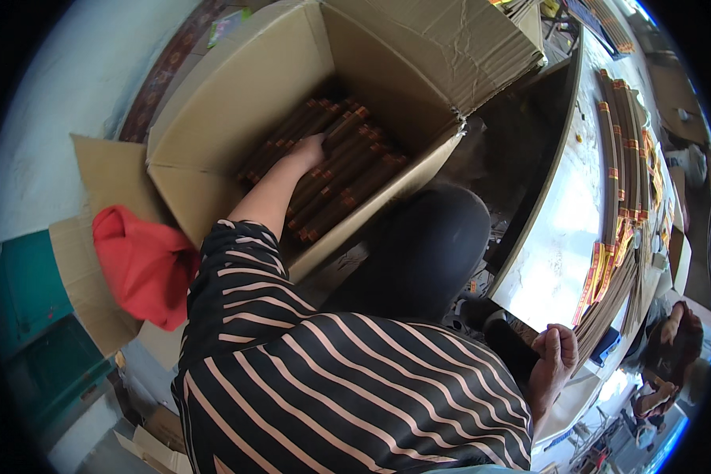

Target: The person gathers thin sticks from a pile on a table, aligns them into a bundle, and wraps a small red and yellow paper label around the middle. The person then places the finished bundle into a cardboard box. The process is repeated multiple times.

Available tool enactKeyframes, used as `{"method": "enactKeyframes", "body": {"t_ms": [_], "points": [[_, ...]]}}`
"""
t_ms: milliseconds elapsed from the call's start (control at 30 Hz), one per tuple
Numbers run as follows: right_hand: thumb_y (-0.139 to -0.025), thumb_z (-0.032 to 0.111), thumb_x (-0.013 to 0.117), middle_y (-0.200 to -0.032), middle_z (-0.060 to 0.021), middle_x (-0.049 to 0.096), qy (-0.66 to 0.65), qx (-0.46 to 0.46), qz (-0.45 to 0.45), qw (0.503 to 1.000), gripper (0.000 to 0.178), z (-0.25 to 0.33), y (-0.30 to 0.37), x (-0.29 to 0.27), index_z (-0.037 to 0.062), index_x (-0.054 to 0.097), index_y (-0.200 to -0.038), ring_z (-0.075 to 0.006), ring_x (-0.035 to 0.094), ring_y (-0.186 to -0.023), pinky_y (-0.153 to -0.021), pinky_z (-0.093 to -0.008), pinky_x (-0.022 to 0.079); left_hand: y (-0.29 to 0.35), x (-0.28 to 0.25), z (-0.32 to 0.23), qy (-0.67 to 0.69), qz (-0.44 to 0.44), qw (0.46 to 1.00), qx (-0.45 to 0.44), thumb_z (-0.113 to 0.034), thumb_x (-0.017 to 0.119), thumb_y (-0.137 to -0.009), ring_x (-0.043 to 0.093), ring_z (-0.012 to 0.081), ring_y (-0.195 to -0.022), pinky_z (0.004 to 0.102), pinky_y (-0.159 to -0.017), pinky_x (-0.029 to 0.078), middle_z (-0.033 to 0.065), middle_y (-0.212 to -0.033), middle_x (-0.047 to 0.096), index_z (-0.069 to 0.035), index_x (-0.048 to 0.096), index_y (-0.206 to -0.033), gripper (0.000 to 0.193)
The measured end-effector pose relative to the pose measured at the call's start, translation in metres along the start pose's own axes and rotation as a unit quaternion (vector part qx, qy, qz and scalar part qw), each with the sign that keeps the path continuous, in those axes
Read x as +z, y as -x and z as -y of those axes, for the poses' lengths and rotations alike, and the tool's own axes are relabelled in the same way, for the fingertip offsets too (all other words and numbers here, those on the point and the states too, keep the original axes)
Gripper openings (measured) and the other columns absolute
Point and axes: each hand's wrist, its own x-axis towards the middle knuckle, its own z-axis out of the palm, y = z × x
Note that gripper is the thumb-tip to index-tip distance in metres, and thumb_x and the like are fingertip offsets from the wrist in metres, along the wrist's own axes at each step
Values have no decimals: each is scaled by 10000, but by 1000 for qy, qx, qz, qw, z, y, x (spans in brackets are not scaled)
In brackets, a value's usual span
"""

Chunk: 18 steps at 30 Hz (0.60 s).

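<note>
Head view, with the open cardboard box (213,118) as your landmark. There is one such box, its flaps spread. Inside lie long brown packets (336,170) with orange-red bands near their ends, stacked in slanting rows; more than a dozen show, and I cannot count them exactly.

Your left hand (308,150) reaches into the box and rests on top of the packets, fingers curled down onto them; whether it actually grips one I cannot tell. Your striped sleeve (245,268) hangs just over the box's near wall.

Your right hand (553,359) is well apart from the box, down by the edge of the white table (557,245), loosely curled with nothing visible in it.

To the right of the box, the table carries more of the same long brown packets (620,158) in curved rows, with a fan of yellow-and-red wrappers (600,272) at their near end.

On the other side of the box, one red cloth (142,265) lies on flat cardboard sheets (95,182), over a pale floor (63,95). A teal crate (31,308) sits beyond the cloth.

Far past the table, another person (671,347) sits low.
</note>
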Motion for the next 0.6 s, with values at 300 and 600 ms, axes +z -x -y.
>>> {"method": "enactKeyframes", "body": {"t_ms": [300,600], "points": [[-881,87,575,-678,-38,564,42,51,31,997,119,2,-16,16,-28,592,-909,-87,505,-624,-605,-200,399,-59,54,60,-1,77,995,-68,-248,452,-885,536,346,-1080,407,-932,400,216,-1116,578,-69,519,-1204,372],[-857,61,577,-694,-57,576,98,75,4,992,121,28,-28,18,-49,598,-904,-107,533,-636,-606,-220,435,-97,112,182,277,91,953,-85,-296,487,-877,494,336,-1139,433,-942,394,161,-1221,535,-122,524,-1209,377]]}}
